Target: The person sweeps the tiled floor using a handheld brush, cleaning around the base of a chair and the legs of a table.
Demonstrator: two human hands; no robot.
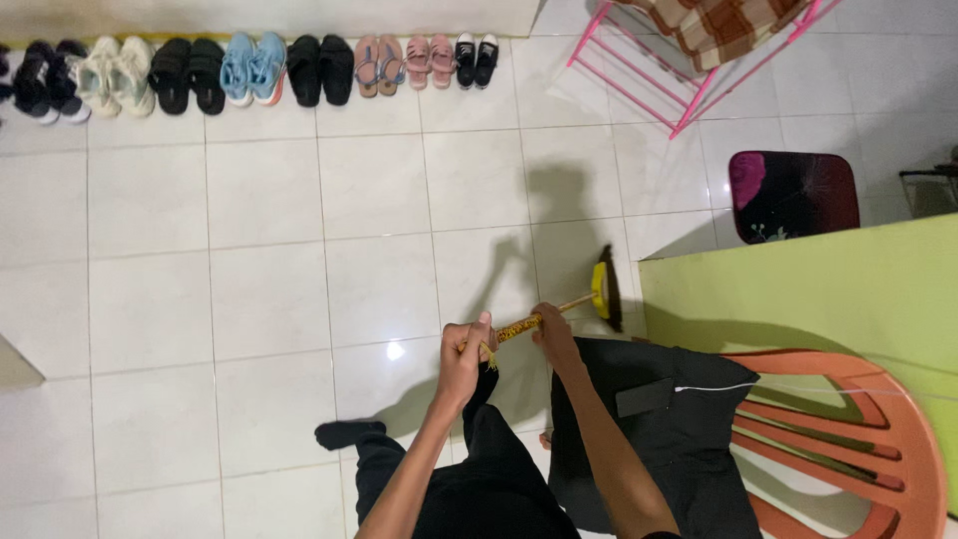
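While both hands (509, 344) grip clenched on the broom (579, 302), orange chair (848, 439) crowding right, green wall (798, 289) beside bristles.

A row of shoes (249, 70) lies along the far wall at the top of the floor (269, 279), pair beside pair from the left edge to about the middle. To the right of the row, in the far right corner, stands a rack (689, 75) with a blanket (723, 25) on it. Nearer and further right sits a stool (793, 195), behind a low wall (808, 289). In front of that wall stands a chair (848, 439) with a garment (659, 419) draped over its left side. The broom (579, 304) lies between wall and floor centre, its head against the wall's left end. The left hand (466, 359) grips the handle's near end, the right hand (554, 334) just beside it, nearer the head.
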